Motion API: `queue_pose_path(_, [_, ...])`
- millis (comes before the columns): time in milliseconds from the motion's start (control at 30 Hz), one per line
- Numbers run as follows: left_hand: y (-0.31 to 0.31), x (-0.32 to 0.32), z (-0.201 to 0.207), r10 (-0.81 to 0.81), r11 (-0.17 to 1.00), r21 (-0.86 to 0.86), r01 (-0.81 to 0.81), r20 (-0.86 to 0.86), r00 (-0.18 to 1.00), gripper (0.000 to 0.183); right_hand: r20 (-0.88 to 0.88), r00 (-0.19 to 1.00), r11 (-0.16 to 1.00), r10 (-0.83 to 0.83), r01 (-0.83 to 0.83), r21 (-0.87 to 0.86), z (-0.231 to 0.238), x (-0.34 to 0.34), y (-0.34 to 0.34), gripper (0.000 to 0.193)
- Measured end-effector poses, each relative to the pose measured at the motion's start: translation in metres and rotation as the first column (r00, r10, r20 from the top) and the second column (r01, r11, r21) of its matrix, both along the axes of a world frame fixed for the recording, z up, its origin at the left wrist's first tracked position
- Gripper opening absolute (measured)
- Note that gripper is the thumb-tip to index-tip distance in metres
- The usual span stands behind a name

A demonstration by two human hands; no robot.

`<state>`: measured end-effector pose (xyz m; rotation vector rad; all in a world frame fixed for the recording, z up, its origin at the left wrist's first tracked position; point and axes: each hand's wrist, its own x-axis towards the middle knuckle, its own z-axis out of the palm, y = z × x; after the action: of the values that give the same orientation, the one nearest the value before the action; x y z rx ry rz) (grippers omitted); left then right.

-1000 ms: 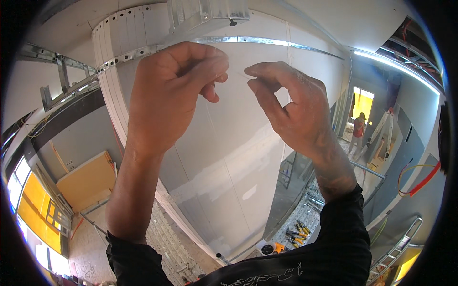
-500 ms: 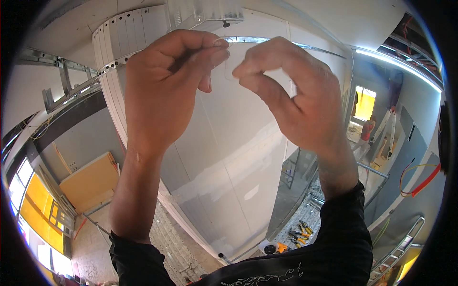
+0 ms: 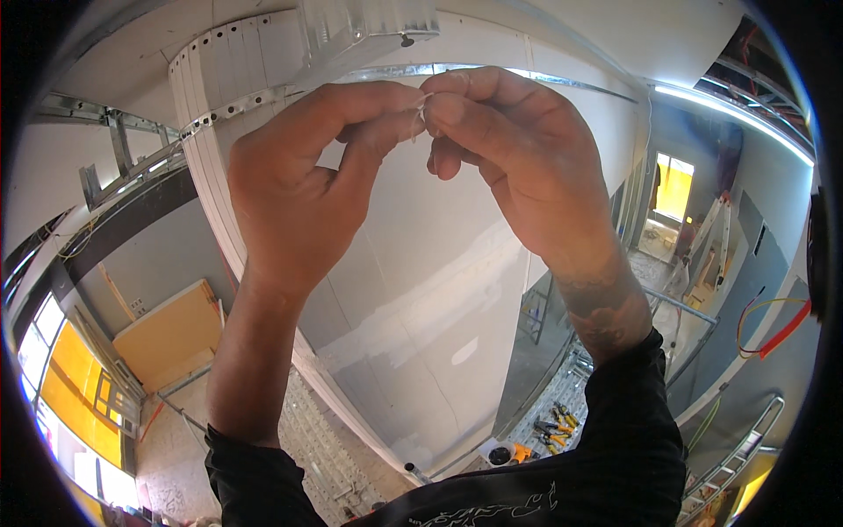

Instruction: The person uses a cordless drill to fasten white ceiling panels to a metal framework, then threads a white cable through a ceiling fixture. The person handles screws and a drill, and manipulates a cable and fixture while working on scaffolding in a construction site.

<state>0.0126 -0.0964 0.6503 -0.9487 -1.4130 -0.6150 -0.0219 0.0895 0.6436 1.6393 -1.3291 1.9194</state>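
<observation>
on platform (image 3: 529, 425), tub (image 3: 486, 449) holds black item (image 3: 500, 456); left hand (image 3: 303, 184), right hand (image 3: 534, 167) pinch translucent piece (image 3: 420, 117)

Left sleeve (image 3: 255, 483): black cloth, creased, uneven edge, ending on the forearm (image 3: 255, 360)
Right sleeve (image 3: 628, 430): black, wrinkled
Shirt front (image 3: 457, 494): black, with a thin pale outline print (image 3: 496, 510)
Right forearm (image 3: 584, 272): tattoo-like markings (image 3: 604, 321) near the sleeve
Left hand (image 3: 303, 189), right hand (image 3: 536, 158): bare
</observation>
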Motion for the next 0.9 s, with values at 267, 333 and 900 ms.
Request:
queue_pose_path(267, [0.002, -0.004, -0.009, -0.04, 0.999, 0.027, 0.04, -0.006, 0.999, 0.012, 0.104, 0.994, 0.999, 0.044, -0.045, 0.003, -0.001, -0.003, -0.001, 0.024])
queue_pose_path(333, [0.003, -0.007, -0.011, -0.05, 0.998, 0.048, 0.051, -0.022, 0.999, 0.011, 0.098, 0.993, 0.997, 0.068, -0.07, 0.015, -0.002, -0.006, 0.0, 0.024])
queue_pose_path(900, [0.002, -0.029, -0.004, -0.021, 0.951, 0.301, -0.07, 0.287, 0.958, 0.026, -0.269, 0.835, 0.845, -0.48, 0.358, -0.397, -0.012, -0.031, -0.023, 0.014])
